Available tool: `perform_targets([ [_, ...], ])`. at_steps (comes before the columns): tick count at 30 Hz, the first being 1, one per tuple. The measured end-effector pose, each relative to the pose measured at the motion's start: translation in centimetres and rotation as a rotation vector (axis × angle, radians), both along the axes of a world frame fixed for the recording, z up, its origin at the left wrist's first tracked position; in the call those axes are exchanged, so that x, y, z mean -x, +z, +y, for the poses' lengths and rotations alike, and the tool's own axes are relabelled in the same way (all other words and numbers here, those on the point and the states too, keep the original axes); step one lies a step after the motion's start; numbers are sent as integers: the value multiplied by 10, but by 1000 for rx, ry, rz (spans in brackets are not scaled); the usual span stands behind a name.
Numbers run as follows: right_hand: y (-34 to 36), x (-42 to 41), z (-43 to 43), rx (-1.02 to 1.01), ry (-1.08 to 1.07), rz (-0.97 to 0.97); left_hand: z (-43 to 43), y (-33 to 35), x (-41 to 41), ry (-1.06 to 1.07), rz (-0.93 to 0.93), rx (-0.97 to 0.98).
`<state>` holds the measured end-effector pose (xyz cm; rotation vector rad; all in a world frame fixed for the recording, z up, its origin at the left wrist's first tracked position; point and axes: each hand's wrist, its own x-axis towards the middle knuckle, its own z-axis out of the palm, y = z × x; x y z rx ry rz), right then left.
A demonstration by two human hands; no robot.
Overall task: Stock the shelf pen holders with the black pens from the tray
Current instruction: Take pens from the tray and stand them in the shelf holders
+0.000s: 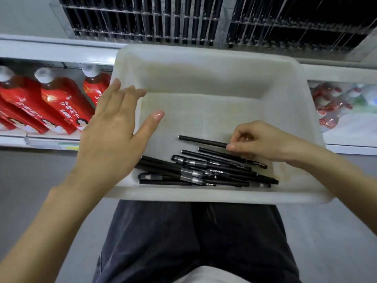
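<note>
Mostly stocked by the look of it; right hand (263, 142) is taking a pen (202, 140) from the tray (204, 56).
Right fingers (231, 147) pinch the end of one black pen lying on the tray floor; can't tell if it is lifted. Left hand (114, 127) is flat and released over the tray's left rim, holding nothing. Pile of pens (204, 172) at the tray's near edge is left to stock. Pen holders (142, 23) on the shelf above look packed; free slots are hard to make out. Juice bottles (51, 103) are on the lower shelf, left.
</note>
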<state>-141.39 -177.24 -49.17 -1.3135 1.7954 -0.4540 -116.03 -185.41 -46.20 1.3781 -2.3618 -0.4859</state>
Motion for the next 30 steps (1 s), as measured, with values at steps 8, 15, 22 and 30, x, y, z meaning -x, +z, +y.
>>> perform_targets([
  [8,47,15,-13,428,-335,-253,-16,11,21,-53,-70,86],
  [15,112,48,-41,843,-476,-273,-43,44,94,-266,100,48],
  [22,147,67,-70,1099,-479,24,-64,31,138,-390,0,268],
  [30,139,66,-93,1213,-430,240,-72,18,151,-385,-20,269],
])
